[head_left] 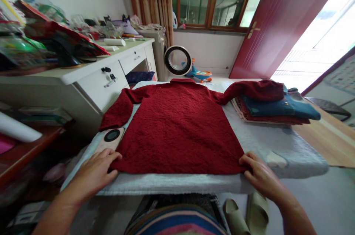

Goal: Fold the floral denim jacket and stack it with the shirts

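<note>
A dark red long-sleeved shirt point(177, 128) lies spread out on a table with a pale cloth cover point(172, 183), its collar at the far side and its hem towards me. My left hand point(101, 166) pinches the left corner of the hem. At the right corner, my right hand point(256, 170) grips the hem between thumb and fingers. The left sleeve bends down towards a phone point(111, 138), which lies beside my left hand. The right sleeve rests across a stack of folded clothes point(280, 107), blue denim among them.
A white desk point(97, 83) crowded with bags and small items stands to the left. Behind the table are a washing machine with its round door point(178, 60) open and a blue-orange ride-on toy point(201, 75). Green slippers point(235, 216) lie on the floor below. A red door point(257, 24) stands open.
</note>
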{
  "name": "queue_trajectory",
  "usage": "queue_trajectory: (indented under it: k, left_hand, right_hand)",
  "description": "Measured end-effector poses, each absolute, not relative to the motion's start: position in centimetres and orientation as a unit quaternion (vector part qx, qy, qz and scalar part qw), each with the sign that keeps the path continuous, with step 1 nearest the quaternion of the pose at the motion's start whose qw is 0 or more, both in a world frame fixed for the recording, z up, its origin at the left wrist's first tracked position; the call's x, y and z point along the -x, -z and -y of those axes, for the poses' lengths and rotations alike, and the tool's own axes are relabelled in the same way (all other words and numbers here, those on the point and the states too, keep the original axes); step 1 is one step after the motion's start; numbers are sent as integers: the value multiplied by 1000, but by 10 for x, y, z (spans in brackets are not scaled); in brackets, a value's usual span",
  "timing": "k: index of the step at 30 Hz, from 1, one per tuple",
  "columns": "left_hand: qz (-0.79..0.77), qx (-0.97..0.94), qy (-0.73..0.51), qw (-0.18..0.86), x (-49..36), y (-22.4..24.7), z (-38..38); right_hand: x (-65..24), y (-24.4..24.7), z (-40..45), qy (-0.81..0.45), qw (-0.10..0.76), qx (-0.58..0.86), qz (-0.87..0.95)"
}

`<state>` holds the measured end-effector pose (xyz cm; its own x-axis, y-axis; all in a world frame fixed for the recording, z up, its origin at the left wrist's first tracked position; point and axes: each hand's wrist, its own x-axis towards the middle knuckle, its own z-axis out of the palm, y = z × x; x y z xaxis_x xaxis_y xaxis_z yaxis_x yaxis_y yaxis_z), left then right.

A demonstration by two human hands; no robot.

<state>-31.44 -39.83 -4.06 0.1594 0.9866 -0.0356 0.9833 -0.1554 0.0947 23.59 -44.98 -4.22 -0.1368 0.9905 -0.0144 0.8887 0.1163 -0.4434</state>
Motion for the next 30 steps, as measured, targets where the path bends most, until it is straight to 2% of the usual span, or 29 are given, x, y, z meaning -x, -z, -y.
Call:
queue_trajectory:
  k: [5,8,12,16,19,26,30]
  left_hand:
    - [-571,-815,-64,69,272,7,377]
    - [-529,-837,-110,85,223,4,349]
    - [-566,-818,-101,16,178,35,314]
    - [-586,-809,-46,19,175,71,305]
    - [-589,-807,-38,22,182,80,309]
    - [-603,-796,31,37,160,36,297]
    - [-523,-851,-47,12,109,14,268]
  right_hand:
    - [-222,0,428,-195,98,645,733]
    - [-195,-7,390,-139,134,627,754]
    - [-153,14,332,-49,193,586,786]
    - [-140,51,300,-12,101,626,773]
    - [-149,72,298,-26,43,667,744]
    - [-154,67,296,-67,5,682,729]
    - [-144,38,267,-126,-17,678,724]
